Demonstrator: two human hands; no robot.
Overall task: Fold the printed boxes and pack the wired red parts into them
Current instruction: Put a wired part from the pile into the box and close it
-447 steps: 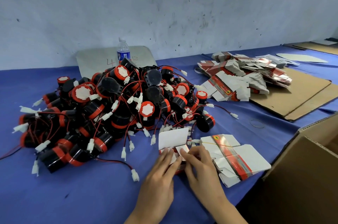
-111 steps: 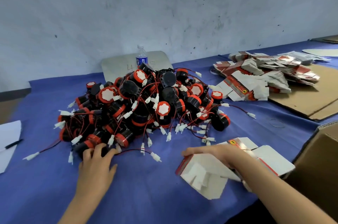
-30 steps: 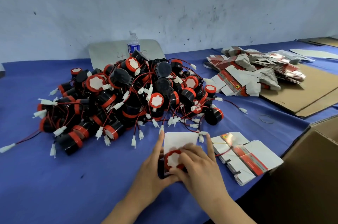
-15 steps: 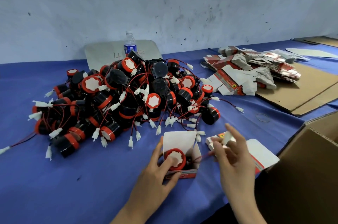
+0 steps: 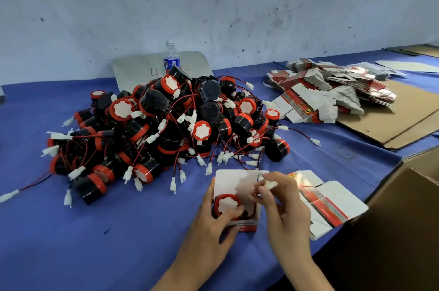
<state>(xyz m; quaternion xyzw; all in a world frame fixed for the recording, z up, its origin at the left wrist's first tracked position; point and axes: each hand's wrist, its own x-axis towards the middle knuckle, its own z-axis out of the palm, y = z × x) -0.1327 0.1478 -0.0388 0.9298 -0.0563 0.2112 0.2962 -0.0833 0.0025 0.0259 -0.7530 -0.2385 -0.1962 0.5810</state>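
Note:
An open printed box (image 5: 234, 180) stands near the table's front edge with its white lid flap up. A red and black part (image 5: 226, 204) sits inside it, its wire coiled beside it. My left hand (image 5: 209, 229) grips the box's left side, thumb on the part. My right hand (image 5: 282, 207) pinches the part's white connector (image 5: 270, 185) above the box's right side. A big pile of wired red parts (image 5: 166, 124) lies behind.
Flat printed boxes (image 5: 332, 205) lie right of my hands, and a larger heap (image 5: 332, 93) rests on brown cardboard (image 5: 403, 122) at the back right. A brown carton (image 5: 408, 214) stands at the right edge. A water bottle (image 5: 171, 59) is behind the pile.
My right hand has come back in over the box, still pinching the white connector. My left hand keeps holding the box with the part in it.

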